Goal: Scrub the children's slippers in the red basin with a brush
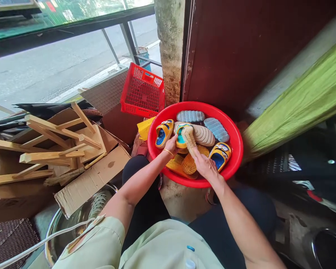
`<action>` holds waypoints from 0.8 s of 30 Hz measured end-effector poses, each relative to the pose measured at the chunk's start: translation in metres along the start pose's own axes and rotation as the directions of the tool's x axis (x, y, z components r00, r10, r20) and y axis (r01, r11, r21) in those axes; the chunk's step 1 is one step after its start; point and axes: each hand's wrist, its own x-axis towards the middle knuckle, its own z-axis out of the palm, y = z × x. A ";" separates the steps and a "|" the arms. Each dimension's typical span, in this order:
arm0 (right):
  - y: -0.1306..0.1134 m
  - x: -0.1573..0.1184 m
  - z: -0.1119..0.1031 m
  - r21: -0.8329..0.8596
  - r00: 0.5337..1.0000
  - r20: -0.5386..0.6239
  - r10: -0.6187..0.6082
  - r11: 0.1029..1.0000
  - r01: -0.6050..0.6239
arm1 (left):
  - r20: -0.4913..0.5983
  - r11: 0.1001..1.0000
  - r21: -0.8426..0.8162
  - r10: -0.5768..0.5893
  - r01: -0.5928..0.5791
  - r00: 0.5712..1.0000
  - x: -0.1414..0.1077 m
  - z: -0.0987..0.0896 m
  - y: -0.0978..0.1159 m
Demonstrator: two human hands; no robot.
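My left hand (171,145) is closed on a small yellow slipper (181,139) with a teal insole, held over the red basin (236,164). In my right hand (205,164) is a pale scrubbing brush (189,139), its head against the upper part of that slipper. Around them in the basin lie a yellow slipper with a blue insole (164,133) on the left and a matching one (221,156) on the right. Blue-grey soles (216,129), a beige ribbed sole (204,135) and yellow-brown soles (189,164) face up between them.
A red plastic crate (143,91) stands behind the basin, beside a worn pillar (171,56). Wooden stool frames (64,138) and cardboard (95,177) are piled at left, above a metal basin (49,239). Green cloth (299,101) hangs at right.
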 end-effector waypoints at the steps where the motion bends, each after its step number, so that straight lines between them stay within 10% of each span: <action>1: -0.005 -0.004 -0.002 0.011 0.998 0.052 -0.021 1.000 0.021 | -0.019 1.000 -0.005 -0.011 0.011 1.000 0.003 0.000 -0.001; 8: -0.009 -0.027 -0.024 0.187 0.933 0.337 -0.129 0.980 0.068 | 0.039 0.919 0.270 0.289 -0.289 0.956 0.009 -0.007 -0.010; 14: -0.011 0.010 -0.024 0.259 0.972 0.200 0.125 0.950 -0.175 | 0.281 0.720 0.478 0.417 -0.503 0.864 -0.010 0.002 -0.037; 24: -0.007 -0.041 -0.043 0.465 0.899 0.414 -0.141 0.882 -0.076 | 0.121 0.662 0.539 0.552 -0.521 0.825 0.013 -0.025 0.003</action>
